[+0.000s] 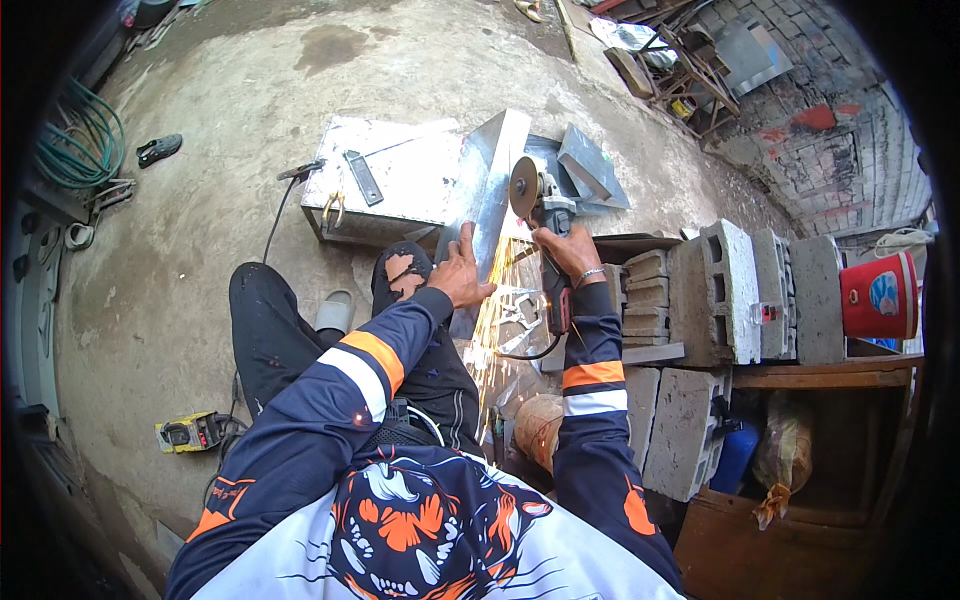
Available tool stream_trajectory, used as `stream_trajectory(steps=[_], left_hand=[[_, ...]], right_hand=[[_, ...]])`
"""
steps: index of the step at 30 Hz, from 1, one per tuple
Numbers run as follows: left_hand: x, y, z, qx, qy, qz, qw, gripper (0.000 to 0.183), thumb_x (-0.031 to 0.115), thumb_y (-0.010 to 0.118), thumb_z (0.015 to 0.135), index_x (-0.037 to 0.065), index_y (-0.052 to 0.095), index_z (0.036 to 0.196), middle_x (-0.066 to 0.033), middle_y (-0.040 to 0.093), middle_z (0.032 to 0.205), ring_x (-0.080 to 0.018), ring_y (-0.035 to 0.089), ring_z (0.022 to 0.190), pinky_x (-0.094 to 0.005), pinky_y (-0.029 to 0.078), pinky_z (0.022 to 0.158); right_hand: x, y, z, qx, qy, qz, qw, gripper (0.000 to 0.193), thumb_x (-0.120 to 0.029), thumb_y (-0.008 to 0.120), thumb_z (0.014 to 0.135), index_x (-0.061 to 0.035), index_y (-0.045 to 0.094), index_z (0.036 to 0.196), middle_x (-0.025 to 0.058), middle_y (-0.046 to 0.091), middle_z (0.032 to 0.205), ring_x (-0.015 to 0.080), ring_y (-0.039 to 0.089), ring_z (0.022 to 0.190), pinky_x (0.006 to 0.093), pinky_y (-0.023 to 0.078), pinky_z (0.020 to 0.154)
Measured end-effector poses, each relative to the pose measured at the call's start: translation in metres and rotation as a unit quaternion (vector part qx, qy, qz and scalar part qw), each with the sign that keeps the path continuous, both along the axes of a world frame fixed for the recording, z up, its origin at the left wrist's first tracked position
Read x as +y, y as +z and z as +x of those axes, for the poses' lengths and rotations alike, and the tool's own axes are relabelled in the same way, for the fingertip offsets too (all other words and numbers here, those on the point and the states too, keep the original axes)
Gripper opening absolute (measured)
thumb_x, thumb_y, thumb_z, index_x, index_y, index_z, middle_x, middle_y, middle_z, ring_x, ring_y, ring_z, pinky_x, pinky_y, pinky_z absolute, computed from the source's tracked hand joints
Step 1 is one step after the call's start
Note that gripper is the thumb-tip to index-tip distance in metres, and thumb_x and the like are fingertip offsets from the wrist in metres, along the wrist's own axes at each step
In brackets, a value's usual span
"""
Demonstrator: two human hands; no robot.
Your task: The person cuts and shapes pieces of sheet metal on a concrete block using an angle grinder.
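My right hand [570,254] is wrapped round the body of an angle grinder [553,212], whose round disc [524,187] stands beside a long bent piece of sheet metal [487,172]. Orange sparks stream from the disc down toward my lap. With its fingers spread, my left hand [458,272] lies against the sheet metal, just left of the sparks. The metal slants across the right edge of a low silver-topped metal box [415,165]. Locking clamps [524,308] lie under the grinder, partly veiled by sparks. Where the disc meets the metal is hard to make out.
On the box lie a flat metal bar [363,178], a small clamp [335,207] and a cabled electrode holder [300,171]. Bent sheet metal [588,165] sits beyond the grinder. Concrete blocks [728,290] and a red bucket [880,295] stand right; a yellow machine [190,432] sits left.
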State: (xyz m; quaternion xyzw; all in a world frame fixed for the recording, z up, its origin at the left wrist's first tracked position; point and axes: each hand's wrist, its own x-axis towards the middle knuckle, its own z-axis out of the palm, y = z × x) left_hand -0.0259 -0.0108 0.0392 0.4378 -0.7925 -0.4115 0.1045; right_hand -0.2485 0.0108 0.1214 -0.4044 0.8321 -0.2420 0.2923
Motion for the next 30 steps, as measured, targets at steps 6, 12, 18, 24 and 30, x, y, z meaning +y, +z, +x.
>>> stream_trajectory(steps=[6, 12, 18, 24, 30], left_hand=[[-0.001, 0.003, -0.002, 0.001, -0.003, 0.039, 0.999, 0.126, 0.046, 0.074, 0.075, 0.002, -0.018, 0.148, -0.0424, 0.036, 0.135, -0.0567, 0.054, 0.11, -0.0502, 0.048, 0.096], [-0.003, -0.011, -0.001, 0.023, 0.015, -0.013, 1.0, 0.126, 0.044, 0.075, 0.074, 0.002, -0.018, 0.148, -0.0417, 0.034, 0.136, -0.0565, 0.055, 0.109, -0.0498, 0.049, 0.095], [0.0, 0.007, -0.002, 0.002, 0.006, 0.037, 0.999, 0.126, 0.043, 0.075, 0.074, 0.002, -0.018, 0.148, -0.0407, 0.035, 0.137, -0.0558, 0.056, 0.106, -0.0497, 0.049, 0.095], [-0.001, 0.002, 0.0, 0.01, 0.013, 0.031, 0.999, 0.126, 0.042, 0.075, 0.074, 0.002, -0.019, 0.148, -0.041, 0.035, 0.137, -0.0559, 0.057, 0.105, -0.0503, 0.049, 0.094], [-0.001, 0.004, -0.001, 0.008, 0.013, 0.03, 0.999, 0.126, 0.042, 0.075, 0.074, 0.003, -0.019, 0.148, -0.0417, 0.035, 0.136, -0.056, 0.057, 0.104, -0.0504, 0.049, 0.094]], right_hand=[[0.005, 0.003, 0.002, 0.075, 0.014, -0.016, 0.997, 0.064, -0.048, 0.073, 0.062, 0.0121, 0.067, 0.085, 0.0291, 0.068, 0.085, 0.0358, 0.07, 0.081, 0.042, 0.053, 0.073], [0.009, -0.004, 0.002, 0.114, 0.06, -0.037, 0.991, 0.047, -0.034, 0.075, 0.068, 0.0098, 0.065, 0.081, 0.0133, 0.065, 0.07, 0.02, 0.062, 0.058, 0.0342, 0.05, 0.056], [0.016, -0.004, 0.001, 0.051, 0.04, -0.023, 0.998, 0.046, -0.035, 0.076, 0.068, 0.0073, 0.067, 0.083, 0.0122, 0.066, 0.072, 0.0192, 0.062, 0.059, 0.0331, 0.05, 0.056], [0.012, 0.001, 0.004, 0.078, 0.056, 0.026, 0.995, 0.068, -0.048, 0.072, 0.063, 0.0143, 0.066, 0.09, 0.0295, 0.068, 0.086, 0.0368, 0.069, 0.083, 0.0421, 0.053, 0.074], [0.013, 0.002, 0.006, 0.082, 0.052, 0.029, 0.995, 0.067, -0.048, 0.072, 0.063, 0.0134, 0.067, 0.089, 0.0287, 0.068, 0.085, 0.036, 0.069, 0.082, 0.0418, 0.053, 0.073]])
